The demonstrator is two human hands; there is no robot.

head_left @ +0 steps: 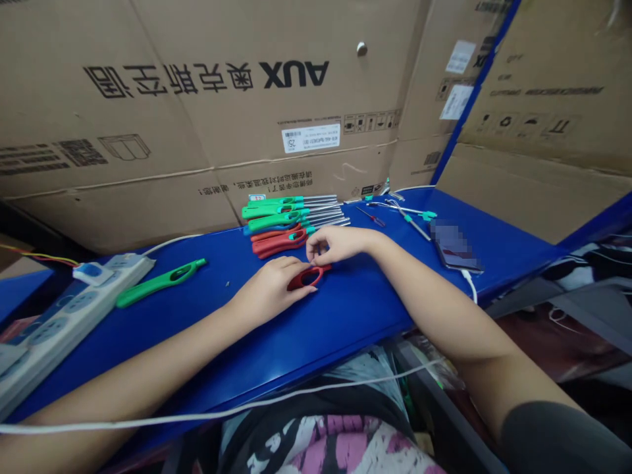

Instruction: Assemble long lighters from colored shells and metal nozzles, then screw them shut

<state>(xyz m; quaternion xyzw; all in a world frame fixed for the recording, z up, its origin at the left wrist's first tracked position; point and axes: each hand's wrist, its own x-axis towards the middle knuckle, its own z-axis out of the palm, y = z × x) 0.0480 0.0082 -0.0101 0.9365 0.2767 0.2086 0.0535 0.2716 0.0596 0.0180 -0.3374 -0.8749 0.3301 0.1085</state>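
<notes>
My left hand (270,286) is closed around a red lighter handle (310,278), a long-lighter casing with an open loop, held low over the blue table. Most of its body is hidden under my palm. My right hand (340,243) is bent in from the right, its thumb and fingers pinched together at the casing's upper edge. Whatever those fingertips grip is too small to make out. Right behind both hands lies a row of long-nosed lighters, with red ones (279,242) nearest and green ones (274,210) farther back, metal tubes pointing right.
A green handle (160,283) without a tube lies beside a white power strip (83,316) on the left. To the right are a small screwdriver (372,217), loose metal tubes (412,224) and a phone (454,247) on a cable. Cardboard (207,131) walls the table's back.
</notes>
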